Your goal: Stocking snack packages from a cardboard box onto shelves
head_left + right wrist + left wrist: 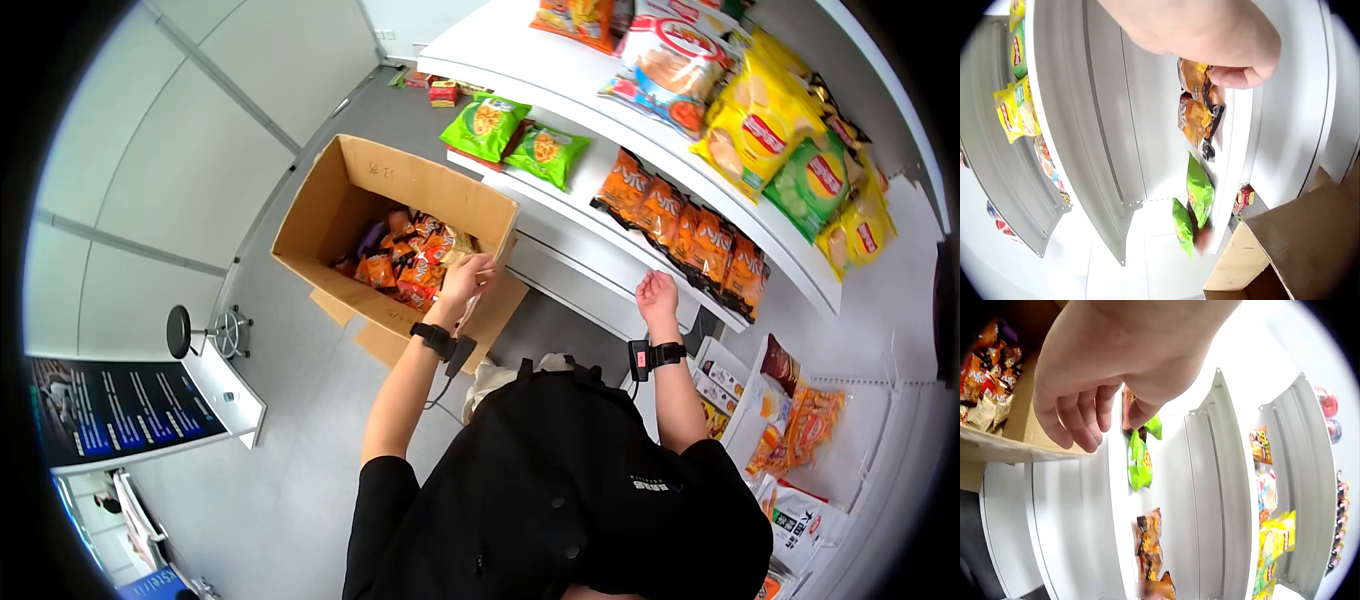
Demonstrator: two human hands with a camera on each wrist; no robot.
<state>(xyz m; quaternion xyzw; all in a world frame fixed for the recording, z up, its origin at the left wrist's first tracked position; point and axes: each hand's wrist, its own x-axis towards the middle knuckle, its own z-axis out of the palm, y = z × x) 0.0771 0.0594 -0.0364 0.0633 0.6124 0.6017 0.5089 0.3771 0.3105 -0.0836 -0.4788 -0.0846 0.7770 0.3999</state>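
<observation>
Loosely curled left hand [469, 277] by boxy cardboard carton [425, 190], right hand [656, 294] likewise slack near glossy orange packets [660, 210]

Ahead and right of the right hand [658, 295], 1 yellow pillow-shaped plastic bag [755, 112] and 1 green plastic bag [808, 198] read "Lay's"; handwriting on the brown cardboard box [440, 193] by the left hand [466, 282] is illegible.

Fingers [1233, 77] near orange snack bags [1195, 120]
</observation>
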